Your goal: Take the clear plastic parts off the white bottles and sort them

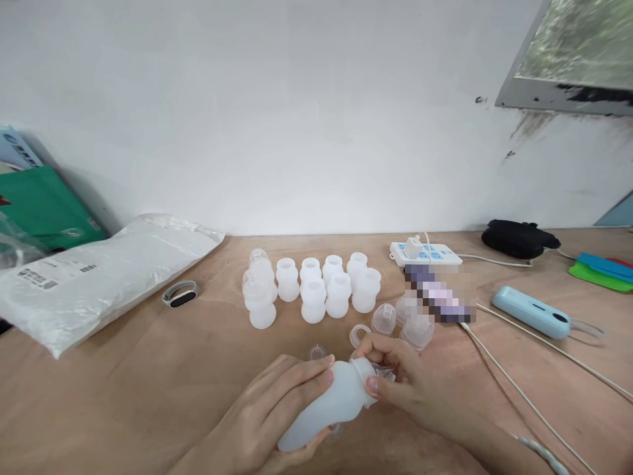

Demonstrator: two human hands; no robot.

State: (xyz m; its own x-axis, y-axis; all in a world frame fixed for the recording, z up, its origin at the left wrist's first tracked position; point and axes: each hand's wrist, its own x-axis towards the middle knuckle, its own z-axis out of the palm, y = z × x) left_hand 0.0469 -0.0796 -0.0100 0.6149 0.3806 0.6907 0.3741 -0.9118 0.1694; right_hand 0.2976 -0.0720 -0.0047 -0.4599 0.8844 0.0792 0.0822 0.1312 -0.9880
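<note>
A translucent white baby bottle (329,406) lies tilted between my hands near the table's front. My left hand (274,406) is closed around its body. At the bottle's neck, my right hand (395,376) grips the collar ring (364,379), with a clear nipple partly hidden under the fingers. Just behind my right hand are a loose clear ring (359,335) and several clear domed caps (384,319). A small clear nipple (317,352) rests behind the held bottle. Farther back stand several open white bottles (313,301), and two capped bottles (260,300) are at their left.
A white plastic mailing bag (109,270) and a fitness band (180,294) lie to the left. On the right are a power strip (445,254), a partly blurred phone (440,297), a light-blue device (531,311), a black case (519,238) and trailing white cables (524,406).
</note>
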